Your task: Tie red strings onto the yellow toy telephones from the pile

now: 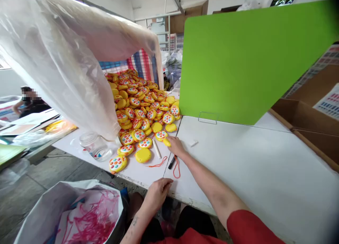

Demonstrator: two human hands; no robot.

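A big heap of round yellow toys with coloured buttons spills out of a clear plastic bag onto the white table. My right hand reaches to the heap's near edge, fingers curled on a small yellow toy piece. An orange cord trails under that wrist. My left hand rests on the table's front edge with its fingers curled over the edge, holding nothing that I can see. A black marker and a white stick lie between the hands.
A green divider panel stands at the back right, open cardboard boxes beside it. A clear jar sits at the table's left. A white sack with pink cords stands on the floor. Another person sits far left.
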